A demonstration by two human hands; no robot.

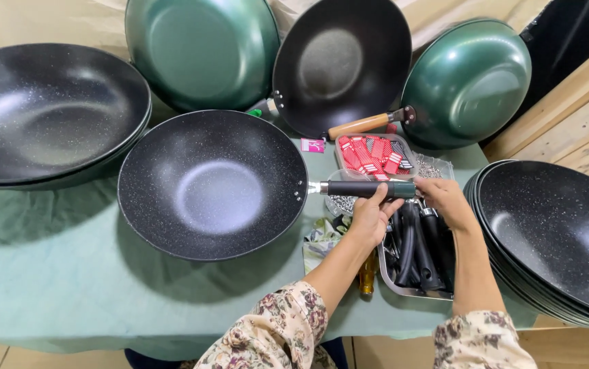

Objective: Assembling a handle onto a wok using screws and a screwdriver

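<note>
A black speckled wok (212,184) is being steadied on the green-covered worktop (55,287), its dark handle (366,188) being gripped by both hands: the left hand (371,217) is closed around the middle, the right hand (448,201) around the end. Other woks are crowding its rim behind and left; open cloth is lying toward the near edge. A metal tray of black handles (417,256) is sitting beneath the wrists.
</note>
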